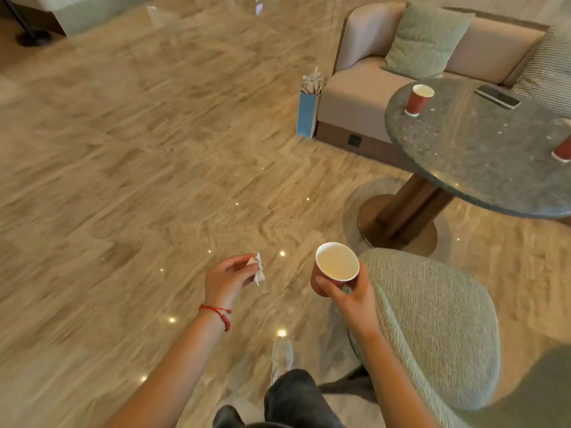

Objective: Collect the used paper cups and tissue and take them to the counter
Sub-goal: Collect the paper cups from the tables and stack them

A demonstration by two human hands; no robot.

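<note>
From the head camera, my left hand (227,273) pinched a crumpled white tissue (259,268) between thumb and fingertips, held out over the glossy wood-patterned floor (123,149), with a red cord bracelet (217,313) on that wrist. My right hand (349,291) was curled round a red paper cup (335,267), thumb across its front wall, the cup upright with its pale inside facing the camera; I could not tell whether anything was in it. Just beside that hand stood a round green upholstered chair (432,329). Farther off to the right was the round dark stone table (482,149) on a wooden pedestal. A second red paper cup (418,99) stood upright near its far-left rim, a third red cup (563,149) was cut off by the frame's right edge, and a dark phone (498,96) lay flat near the far rim. Behind the table sat a beige sofa (355,97) with a green cushion (428,38), and a blue gift bag (307,114) stood on the floor against the sofa's end. Below, my shoe (281,355) and dark trouser leg (296,396) showed.
</note>
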